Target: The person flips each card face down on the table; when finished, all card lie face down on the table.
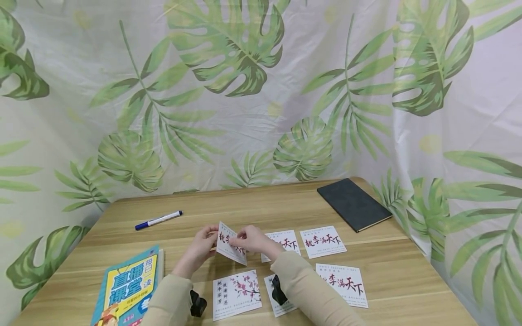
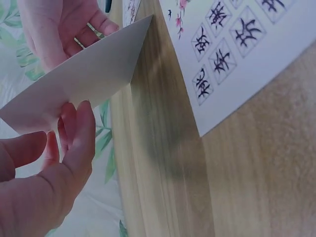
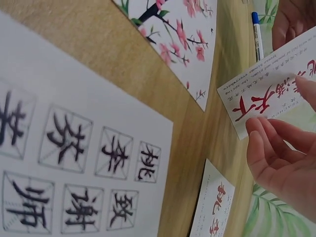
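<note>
A white card with red calligraphy [image 1: 229, 249] stands tilted above the table, between my two hands. My left hand [image 1: 200, 248] holds it from the back at its left side. In the left wrist view, the left fingers [image 2: 83, 133] lie against the card's plain back, with the thumb close to its edge. My right hand [image 1: 257, 240] is on the printed side, its thumb touching the face. The right fingers [image 3: 271, 143] are loosely bent near the card's edge. Below the held card, a card with pink blossoms [image 1: 236, 294] lies flat on the table.
Several similar cards lie flat to the right, including a red-lettered card [image 1: 323, 241]. A blue-capped marker [image 1: 159, 219] is at the back left, a colourful book [image 1: 126, 290] at the front left, and a black notebook [image 1: 352, 203] at the back right. The wooden table [image 1: 244, 194] meets a leaf-print curtain [image 1: 253, 113].
</note>
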The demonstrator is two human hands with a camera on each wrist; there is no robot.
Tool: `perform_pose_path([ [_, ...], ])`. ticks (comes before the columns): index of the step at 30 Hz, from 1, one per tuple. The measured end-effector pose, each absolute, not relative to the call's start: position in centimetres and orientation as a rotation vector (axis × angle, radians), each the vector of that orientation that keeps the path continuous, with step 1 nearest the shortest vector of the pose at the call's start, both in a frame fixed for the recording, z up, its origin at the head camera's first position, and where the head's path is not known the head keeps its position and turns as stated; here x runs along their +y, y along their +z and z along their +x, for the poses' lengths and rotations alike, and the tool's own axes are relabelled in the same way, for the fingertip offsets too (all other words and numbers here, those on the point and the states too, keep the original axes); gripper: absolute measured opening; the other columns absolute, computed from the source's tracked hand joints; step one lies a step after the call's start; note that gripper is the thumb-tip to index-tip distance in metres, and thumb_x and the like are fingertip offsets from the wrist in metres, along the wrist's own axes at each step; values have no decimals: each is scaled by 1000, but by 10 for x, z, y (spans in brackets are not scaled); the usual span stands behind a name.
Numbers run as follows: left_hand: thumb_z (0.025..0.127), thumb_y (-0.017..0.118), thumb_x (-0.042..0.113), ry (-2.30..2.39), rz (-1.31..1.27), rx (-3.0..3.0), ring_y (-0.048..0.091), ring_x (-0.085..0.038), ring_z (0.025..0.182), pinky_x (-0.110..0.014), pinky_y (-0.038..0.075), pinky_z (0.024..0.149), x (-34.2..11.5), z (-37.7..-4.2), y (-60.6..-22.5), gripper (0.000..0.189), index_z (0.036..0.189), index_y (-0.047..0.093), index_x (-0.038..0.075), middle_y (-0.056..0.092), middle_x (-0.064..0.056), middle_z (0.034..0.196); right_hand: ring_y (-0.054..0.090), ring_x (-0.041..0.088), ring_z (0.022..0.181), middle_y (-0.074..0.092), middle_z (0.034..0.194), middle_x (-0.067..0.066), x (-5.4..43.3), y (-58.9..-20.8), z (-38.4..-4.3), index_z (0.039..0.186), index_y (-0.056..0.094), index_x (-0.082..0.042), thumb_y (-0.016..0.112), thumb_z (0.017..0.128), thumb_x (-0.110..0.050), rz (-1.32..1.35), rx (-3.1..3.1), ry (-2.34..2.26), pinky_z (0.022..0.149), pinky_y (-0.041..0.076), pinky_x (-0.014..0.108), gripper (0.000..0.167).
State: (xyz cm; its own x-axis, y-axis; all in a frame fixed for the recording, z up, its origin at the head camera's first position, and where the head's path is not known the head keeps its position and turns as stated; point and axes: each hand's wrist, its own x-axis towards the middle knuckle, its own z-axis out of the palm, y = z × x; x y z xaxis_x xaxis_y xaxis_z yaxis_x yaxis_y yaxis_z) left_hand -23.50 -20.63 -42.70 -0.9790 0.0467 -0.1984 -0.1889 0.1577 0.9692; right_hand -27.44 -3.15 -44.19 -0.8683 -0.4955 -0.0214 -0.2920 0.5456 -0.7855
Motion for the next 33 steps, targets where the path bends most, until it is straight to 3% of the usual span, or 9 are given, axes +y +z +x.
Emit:
perform_pose_path([
  [4,100,36,7,1932,-95,2218,59,-10,80,-29,52,73,-205,-234,-429,33,130,37,-7,61,-10,103,60,14,74,67,90,12,-32,-439,-273,104,63,3,67,85,-26,-625,2477,-1335,59,49,22,34],
  [9,101,39,13,1906,-96,2208,62,-15,87,-34,55,80,-201,-235,-430,38,130,37,-9,57,-17,111,67,30,82,66,91,17,-36,-433,-272,106,61,6,63,89,-18,-525,2236,-1586,72,58,36,30],
  [14,99,45,24,1845,-131,2234,62,-23,100,-39,55,85,-196,-233,-429,45,129,39,-9,51,-26,122,67,34,88,66,98,23,-38,-431,-272,112,60,8,45,99,-35,-408,2037,-1717,80,57,42,47],
  [20,98,48,24,1790,-156,2234,60,-31,105,-41,54,87,-192,-230,-430,49,131,38,-11,52,-29,122,68,31,85,65,102,27,-34,-434,-273,107,62,7,33,99,-48,-394,1897,-1755,72,58,39,62],
  [24,98,48,23,1743,-161,2273,60,-30,106,-39,55,84,-193,-230,-433,46,131,41,-9,51,-28,126,66,31,87,63,103,27,-29,-432,-277,108,59,10,36,102,-36,-396,1813,-1803,72,59,37,52],
  [30,97,50,14,1674,-80,2323,59,-18,97,-31,53,79,-201,-231,-439,42,133,43,-7,55,-27,124,66,22,82,65,97,20,-22,-427,-282,110,58,13,42,98,-14,-413,1882,-1815,75,58,38,34],
  [33,94,53,8,1650,-95,2355,57,-20,97,-32,53,78,-203,-231,-440,42,132,45,-5,54,-28,123,66,20,80,65,98,20,-18,-427,-283,111,59,12,45,96,-8,-398,1943,-1797,73,59,36,28],
])
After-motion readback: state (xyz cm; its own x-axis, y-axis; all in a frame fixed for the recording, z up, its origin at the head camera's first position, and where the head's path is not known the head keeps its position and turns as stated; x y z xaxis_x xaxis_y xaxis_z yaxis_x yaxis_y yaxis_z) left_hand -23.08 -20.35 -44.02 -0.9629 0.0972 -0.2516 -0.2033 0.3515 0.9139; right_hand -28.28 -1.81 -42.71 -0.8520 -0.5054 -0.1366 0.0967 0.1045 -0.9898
